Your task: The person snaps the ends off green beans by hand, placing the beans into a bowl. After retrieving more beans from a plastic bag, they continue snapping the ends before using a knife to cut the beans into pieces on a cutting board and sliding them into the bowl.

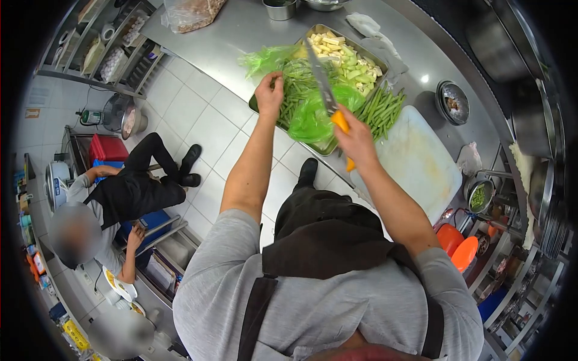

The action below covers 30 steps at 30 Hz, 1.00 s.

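We see knife (322, 81): orange handle wrapped in right hand (356, 141) fingers, long steel blade sticking out beyond them. Green beans (295, 99): thin, loose pile, touching left hand (269, 93) fingertips.

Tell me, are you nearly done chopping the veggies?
About halfway, it seems. Done: pale chunks lie cut in the tray. In hand: the left hand touches the green beans in the tray, and the right hand grips the knife. Left: whole beans wait beside the white cutting board.
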Motion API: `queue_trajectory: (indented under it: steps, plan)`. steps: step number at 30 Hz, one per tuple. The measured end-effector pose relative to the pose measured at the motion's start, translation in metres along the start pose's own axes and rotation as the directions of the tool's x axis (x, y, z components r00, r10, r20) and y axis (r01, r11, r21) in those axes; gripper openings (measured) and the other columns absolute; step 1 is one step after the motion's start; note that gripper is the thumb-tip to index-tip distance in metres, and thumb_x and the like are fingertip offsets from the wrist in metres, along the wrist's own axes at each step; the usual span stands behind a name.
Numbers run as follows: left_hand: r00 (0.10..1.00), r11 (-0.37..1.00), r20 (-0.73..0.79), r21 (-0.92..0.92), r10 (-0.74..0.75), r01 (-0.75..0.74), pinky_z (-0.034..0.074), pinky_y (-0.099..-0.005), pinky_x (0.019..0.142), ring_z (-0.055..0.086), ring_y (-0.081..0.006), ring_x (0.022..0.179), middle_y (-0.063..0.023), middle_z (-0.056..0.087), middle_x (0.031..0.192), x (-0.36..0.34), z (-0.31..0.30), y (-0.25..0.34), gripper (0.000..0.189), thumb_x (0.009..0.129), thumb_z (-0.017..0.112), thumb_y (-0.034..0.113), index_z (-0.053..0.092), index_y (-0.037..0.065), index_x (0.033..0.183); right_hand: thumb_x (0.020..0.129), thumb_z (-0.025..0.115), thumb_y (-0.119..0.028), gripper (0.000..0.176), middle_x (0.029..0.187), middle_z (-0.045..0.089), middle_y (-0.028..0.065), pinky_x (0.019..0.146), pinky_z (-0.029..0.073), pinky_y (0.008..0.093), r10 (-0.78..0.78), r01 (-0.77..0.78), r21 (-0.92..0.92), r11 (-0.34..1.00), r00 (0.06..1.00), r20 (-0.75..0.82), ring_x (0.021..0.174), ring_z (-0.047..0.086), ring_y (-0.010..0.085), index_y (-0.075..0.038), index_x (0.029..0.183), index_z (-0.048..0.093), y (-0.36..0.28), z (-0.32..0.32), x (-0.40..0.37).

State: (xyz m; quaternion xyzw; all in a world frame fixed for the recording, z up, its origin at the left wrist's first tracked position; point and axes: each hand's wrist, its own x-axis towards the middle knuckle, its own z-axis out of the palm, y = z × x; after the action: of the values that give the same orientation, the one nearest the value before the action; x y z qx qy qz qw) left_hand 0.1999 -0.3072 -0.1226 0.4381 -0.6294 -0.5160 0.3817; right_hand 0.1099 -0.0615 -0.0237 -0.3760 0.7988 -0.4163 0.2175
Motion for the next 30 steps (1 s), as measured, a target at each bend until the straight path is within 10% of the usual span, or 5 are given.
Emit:
queue_trajectory:
  steps: [4,9,15,26,30]
  plan:
    - [0.964,0.993,0.258,-0.113,0.063,-0.035,0.051,-0.0258,0.086,0.066,-0.0128,0.097,-0.0067,0.071,0.104,0.014,-0.031,-0.009,0.023,0.094,0.060,0.004,0.067,0.003,0.116,0.087,0.065,-0.008,0.051,0.089,0.066,0.0098,0.058,0.048,0.0267,0.008,-0.007,0.009,1.000,0.990,-0.143,0.060,0.055,0.0111,-0.005,0.137,0.055,0.043,-0.058,-0.052]
    - [0.895,0.910,0.441,0.340,0.069,-0.238,0.054,-0.0324,0.081,0.070,-0.0233,0.090,-0.0139,0.073,0.093,0.030,-0.040,0.002,0.021,0.092,0.061,0.013,0.070,0.004,0.109,0.089,0.064,-0.004,0.050,0.088,0.066,0.0100,0.059,0.049,0.0264,0.082,-0.134,-0.159,0.978,0.951,-0.298,0.062,0.055,0.0106,-0.002,0.138,0.053,0.098,-0.096,-0.157]
    - [0.796,0.738,0.575,0.452,0.189,-0.501,0.055,-0.0433,0.071,0.069,-0.0368,0.078,-0.0193,0.070,0.083,0.013,0.002,0.068,0.018,0.084,0.062,0.013,0.073,0.005,0.095,0.086,0.060,-0.007,0.048,0.104,0.065,0.0274,0.083,0.052,0.0457,0.313,-0.473,-0.207,0.856,0.794,-0.521,0.094,0.065,0.0435,-0.001,0.133,0.054,0.106,-0.081,-0.244]
    - [0.328,0.406,0.942,0.273,0.071,-0.872,0.056,-0.0431,0.083,0.069,-0.0365,0.088,-0.0192,0.071,0.094,-0.085,0.234,0.108,0.027,0.083,0.058,0.020,0.073,0.006,0.100,0.087,0.063,-0.011,0.050,0.102,0.065,0.0310,0.084,0.051,0.0471,0.472,-0.565,-0.058,0.823,0.737,-0.484,0.098,0.063,0.0464,-0.007,0.136,0.053,0.116,-0.083,-0.263]
    - [0.391,0.359,0.918,0.389,-0.070,-0.849,0.053,-0.0447,0.091,0.065,-0.0366,0.107,-0.0182,0.069,0.115,-0.121,0.272,0.111,0.030,0.087,0.055,0.017,0.071,0.003,0.107,0.083,0.063,-0.008,0.056,0.105,0.065,0.0283,0.086,0.050,0.0492,0.486,-0.565,-0.048,0.824,0.747,-0.454,0.100,0.061,0.0454,-0.007,0.137,0.051,0.119,-0.087,-0.265]
